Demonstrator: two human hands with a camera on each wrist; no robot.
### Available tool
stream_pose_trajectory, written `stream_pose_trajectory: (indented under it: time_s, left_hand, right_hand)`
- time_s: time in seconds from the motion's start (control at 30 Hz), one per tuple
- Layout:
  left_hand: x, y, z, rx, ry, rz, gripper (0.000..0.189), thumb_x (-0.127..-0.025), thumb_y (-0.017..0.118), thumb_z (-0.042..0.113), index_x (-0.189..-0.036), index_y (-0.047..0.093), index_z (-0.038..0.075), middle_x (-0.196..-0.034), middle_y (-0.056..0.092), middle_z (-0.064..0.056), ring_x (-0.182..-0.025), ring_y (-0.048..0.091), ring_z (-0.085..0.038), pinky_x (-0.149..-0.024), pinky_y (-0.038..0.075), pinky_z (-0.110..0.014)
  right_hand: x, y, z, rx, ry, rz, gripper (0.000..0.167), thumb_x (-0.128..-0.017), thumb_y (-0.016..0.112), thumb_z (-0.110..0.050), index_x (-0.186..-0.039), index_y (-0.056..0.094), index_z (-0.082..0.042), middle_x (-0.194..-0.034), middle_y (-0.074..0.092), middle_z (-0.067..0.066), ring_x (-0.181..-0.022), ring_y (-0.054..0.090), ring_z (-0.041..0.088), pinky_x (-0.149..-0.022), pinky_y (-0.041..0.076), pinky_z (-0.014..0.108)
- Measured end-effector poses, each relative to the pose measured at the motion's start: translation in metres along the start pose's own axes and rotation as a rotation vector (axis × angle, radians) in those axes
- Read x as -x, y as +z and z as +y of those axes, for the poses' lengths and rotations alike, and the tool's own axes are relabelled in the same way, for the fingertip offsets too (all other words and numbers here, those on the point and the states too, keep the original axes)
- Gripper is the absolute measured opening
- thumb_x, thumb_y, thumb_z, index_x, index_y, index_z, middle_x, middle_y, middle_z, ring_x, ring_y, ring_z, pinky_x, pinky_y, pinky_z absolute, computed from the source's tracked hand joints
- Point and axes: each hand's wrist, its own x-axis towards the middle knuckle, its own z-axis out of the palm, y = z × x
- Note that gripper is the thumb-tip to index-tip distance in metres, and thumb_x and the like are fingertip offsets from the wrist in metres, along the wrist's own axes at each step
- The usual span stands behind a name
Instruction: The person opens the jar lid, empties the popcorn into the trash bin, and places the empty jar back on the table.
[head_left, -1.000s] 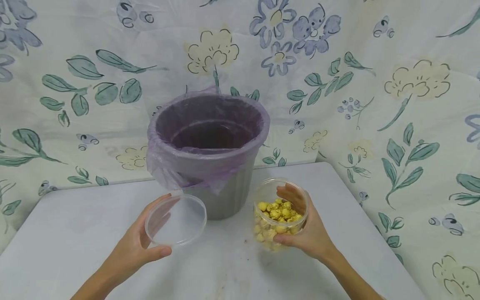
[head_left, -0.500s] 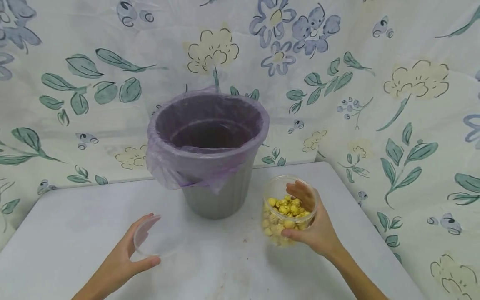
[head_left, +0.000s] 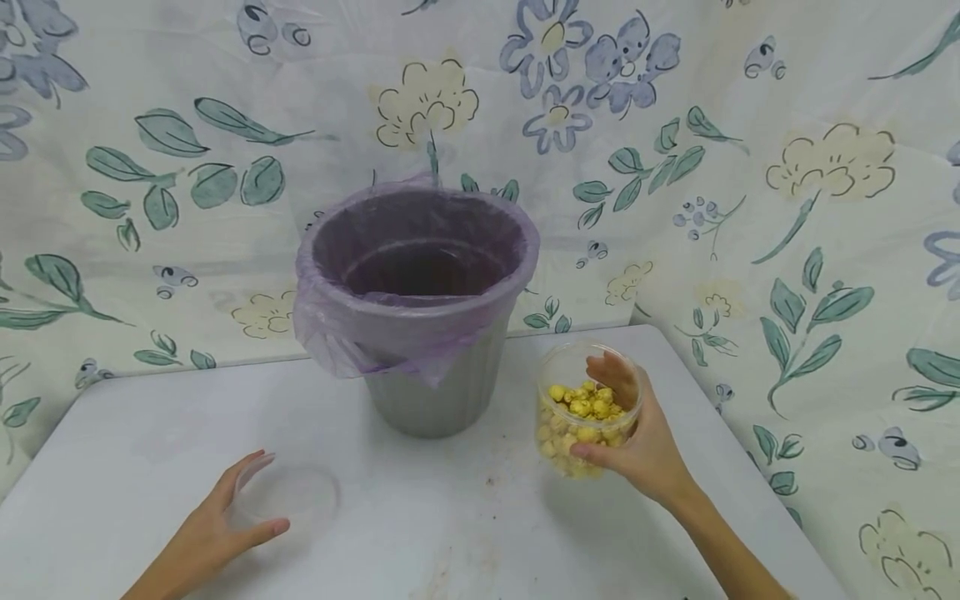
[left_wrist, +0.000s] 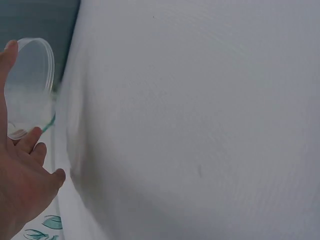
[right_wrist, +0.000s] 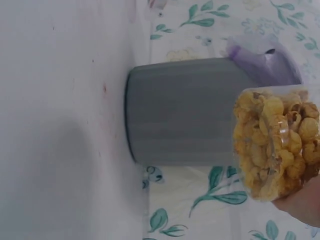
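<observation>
My left hand holds a round clear plastic lid by its edge, over the left front part of the table. In the left wrist view the lid is tilted on edge, off the tabletop. On the other side, my right hand grips an uncovered clear plastic jar, partly filled with yellow popcorn. The right wrist view shows the popcorn packed against the jar's lower part, raised off the table. Fingers wrap the jar's far side while the thumb presses the near side.
A grey trash bin with a purple bag folded over its rim stands at the back middle of the white table. Floral cloth hangs behind and to the right. Small crumbs dot the tabletop.
My left hand has moved left and toward me with the lid, lowering it. The right hand has shifted the popcorn jar a little right and away. The bin has stayed put.
</observation>
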Motion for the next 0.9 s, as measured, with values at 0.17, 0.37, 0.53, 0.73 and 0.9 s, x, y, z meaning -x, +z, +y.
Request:
stream_pose_trajectory:
  time_s: [0.17, 0.37, 0.53, 0.73, 0.9]
  left_hand:
    - [-0.003, -0.001, -0.011, -0.047, -0.027, 0.001, 0.093, -0.088, 0.074, 0.042, -0.153, 0.022, 0.003, -0.154, 0.024, -0.034, -0.130, 0.029, -0.063, -0.091, 0.031, -0.077]
    - [-0.004, 0.002, -0.017, -0.086, -0.056, -0.013, 0.098, -0.086, 0.075, 0.046, -0.153, 0.019, 0.001, -0.150, 0.025, -0.039, -0.127, 0.031, -0.066, -0.089, 0.035, -0.077]
    - [-0.004, 0.002, -0.023, -0.097, -0.019, -0.009, 0.097, -0.084, 0.079, 0.043, -0.149, 0.024, -0.003, -0.146, 0.030, -0.040, -0.125, 0.035, -0.063, -0.091, 0.036, -0.075]
    - [-0.007, 0.002, -0.033, -0.159, 0.069, 0.043, 0.096, -0.074, 0.085, 0.035, -0.140, 0.033, -0.011, -0.139, 0.032, -0.047, -0.124, 0.033, -0.066, -0.094, 0.029, -0.077]
    - [-0.008, 0.004, -0.040, -0.224, 0.119, 0.077, 0.100, -0.067, 0.088, 0.037, -0.137, 0.038, -0.013, -0.139, 0.036, -0.043, -0.126, 0.029, -0.065, -0.094, 0.023, -0.080]
  right_hand:
    - [-0.004, -0.005, -0.001, 0.053, 0.019, 0.000, 0.096, -0.069, 0.085, 0.007, -0.149, 0.032, -0.004, -0.145, 0.046, 0.014, -0.134, 0.042, 0.029, -0.107, 0.035, 0.022]
    - [-0.010, -0.012, -0.002, 0.127, 0.020, 0.006, 0.095, -0.070, 0.085, 0.007, -0.149, 0.032, -0.004, -0.145, 0.045, 0.017, -0.135, 0.041, 0.033, -0.108, 0.032, 0.019]
    - [-0.016, -0.018, -0.006, 0.177, 0.018, 0.002, 0.096, -0.071, 0.086, 0.005, -0.149, 0.032, -0.005, -0.146, 0.045, 0.018, -0.136, 0.040, 0.033, -0.108, 0.030, 0.018]
    - [-0.026, -0.028, -0.013, 0.222, 0.021, -0.005, 0.096, -0.071, 0.087, 0.003, -0.149, 0.032, -0.005, -0.145, 0.045, 0.015, -0.136, 0.040, 0.032, -0.109, 0.029, 0.019]
    - [-0.034, -0.032, -0.019, 0.256, 0.037, -0.018, 0.098, -0.073, 0.087, -0.001, -0.151, 0.029, -0.006, -0.147, 0.044, 0.015, -0.138, 0.039, 0.032, -0.108, 0.029, 0.019]
